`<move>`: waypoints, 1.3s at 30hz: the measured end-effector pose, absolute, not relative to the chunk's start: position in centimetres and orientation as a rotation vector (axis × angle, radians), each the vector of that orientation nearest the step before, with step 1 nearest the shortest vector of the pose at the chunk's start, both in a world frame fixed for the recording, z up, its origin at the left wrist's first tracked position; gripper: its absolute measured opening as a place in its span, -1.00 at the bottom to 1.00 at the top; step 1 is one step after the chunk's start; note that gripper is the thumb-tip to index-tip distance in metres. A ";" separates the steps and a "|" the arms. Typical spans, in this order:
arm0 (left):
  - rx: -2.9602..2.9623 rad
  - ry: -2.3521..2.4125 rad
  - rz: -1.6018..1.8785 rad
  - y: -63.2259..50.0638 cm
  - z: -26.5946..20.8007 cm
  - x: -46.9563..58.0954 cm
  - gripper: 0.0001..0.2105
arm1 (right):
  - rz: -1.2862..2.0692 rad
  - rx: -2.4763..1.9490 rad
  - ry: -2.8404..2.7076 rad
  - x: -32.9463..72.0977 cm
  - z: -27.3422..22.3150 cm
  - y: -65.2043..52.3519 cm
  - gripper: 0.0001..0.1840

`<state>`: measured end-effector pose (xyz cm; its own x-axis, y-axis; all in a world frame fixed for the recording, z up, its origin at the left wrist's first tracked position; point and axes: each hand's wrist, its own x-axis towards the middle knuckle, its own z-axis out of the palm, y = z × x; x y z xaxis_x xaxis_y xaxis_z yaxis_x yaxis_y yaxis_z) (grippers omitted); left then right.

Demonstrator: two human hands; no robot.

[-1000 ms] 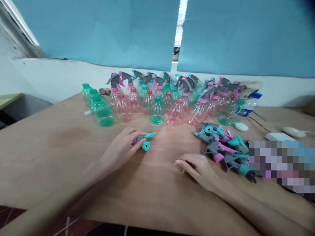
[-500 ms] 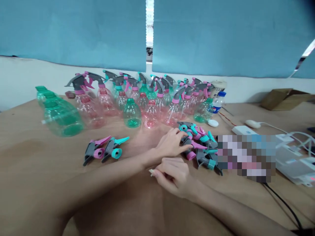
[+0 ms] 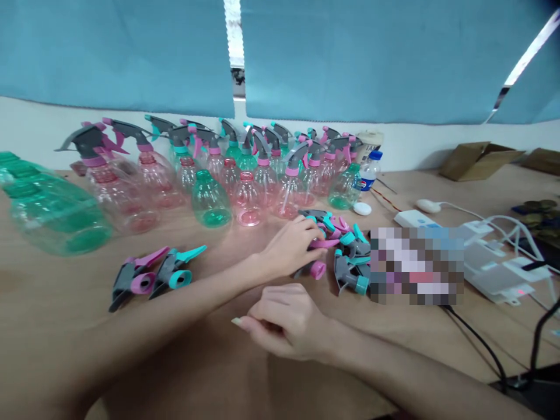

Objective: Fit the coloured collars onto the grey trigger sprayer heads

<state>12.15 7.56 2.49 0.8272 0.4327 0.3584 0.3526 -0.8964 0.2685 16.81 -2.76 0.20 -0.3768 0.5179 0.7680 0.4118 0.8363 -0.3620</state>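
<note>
My left hand (image 3: 294, 247) reaches across to the right and is closed around a grey spray nozzle head (image 3: 317, 269) with a pink trigger and collar. Its fingers hide part of that head. Beside it lies a pile of other spray heads (image 3: 353, 282) with teal and pink parts. Nearer to me, my right hand (image 3: 286, 322) rests in a loose fist, thumb pointing left, with nothing visible in it. Two spray heads, one pink (image 3: 140, 283) and one teal (image 3: 179, 280), lie side by side to the left.
Behind stand rows of bottles, some with spray heads, including an open green bottle (image 3: 212, 201) and an open pink one (image 3: 248, 201). Large green bottles (image 3: 61, 219) stand at left. At right are a white cap (image 3: 362, 209), a Pepsi bottle (image 3: 370, 172), a power strip (image 3: 503, 274), cables and a cardboard box (image 3: 479, 160).
The view has turned to the right, so everything sits further left. My left hand has closed on the pink-trigger spray head and shifted it slightly away from the pile. My right hand stays in a fist.
</note>
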 end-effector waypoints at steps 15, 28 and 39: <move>2.812 1.000 0.450 5.5 4.7 0.5 -0.72 | 0.231 -1.013 -1.911 19.3 0.8 -0.5 -0.77; 2.738 0.941 0.544 4.8 1.8 1.1 -0.80 | 0.374 -1.158 -1.879 19.8 -1.1 0.6 -0.82; 2.080 1.123 0.927 1.9 0.6 0.6 -0.72 | 0.424 -1.064 -1.946 18.9 -0.5 -0.8 -0.77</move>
<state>0.59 1.93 0.55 0.3998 0.8678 0.2951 0.4538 -0.4671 0.7589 18.95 -0.82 -0.45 -0.2717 0.8091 0.5211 0.5189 0.5792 -0.6287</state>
